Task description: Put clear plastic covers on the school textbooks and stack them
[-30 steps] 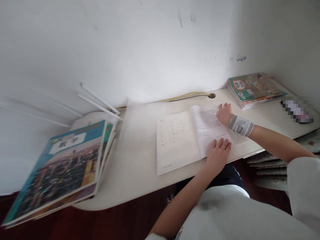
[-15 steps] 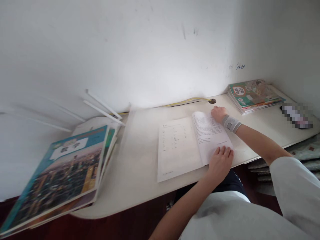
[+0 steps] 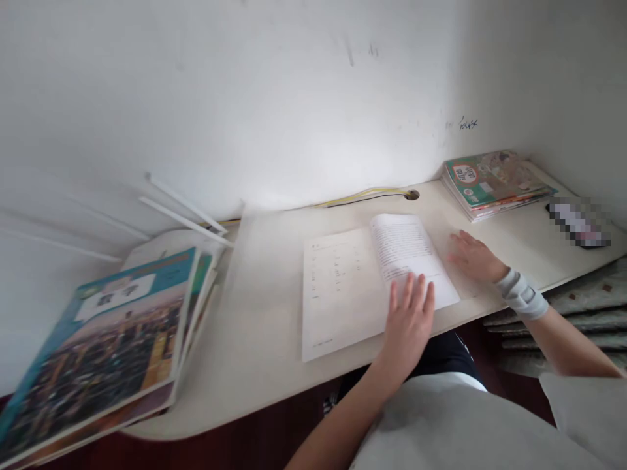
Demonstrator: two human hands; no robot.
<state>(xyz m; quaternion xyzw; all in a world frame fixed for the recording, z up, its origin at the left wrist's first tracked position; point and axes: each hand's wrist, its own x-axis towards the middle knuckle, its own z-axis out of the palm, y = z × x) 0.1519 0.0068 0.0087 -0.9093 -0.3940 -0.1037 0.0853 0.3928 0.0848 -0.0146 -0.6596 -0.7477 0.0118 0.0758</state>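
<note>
An open book [image 3: 343, 287] lies on the white desk, its left page nearly flat and its right page curving up near the spine. Across the lower part of the right page rests my left hand [image 3: 407, 323], open with its fingers spread. My right hand [image 3: 474, 256], a grey band round its wrist, is just to the right of the book. Its fingers are stretched out and slightly blurred, holding nothing. Whether that hand touches the desk, I cannot tell.
A stack of books [image 3: 112, 346] with a city cover stands at the desk's left end. Another stack of books [image 3: 494, 179] lies at the back right, beside a phone [image 3: 573, 225]. Yellow and black cables [image 3: 362, 196] run along the wall into a hole.
My right hand has left the book's upper right corner and moved right and nearer me, its fingers opening. My left hand has slid left over the right page, fingers spreading.
</note>
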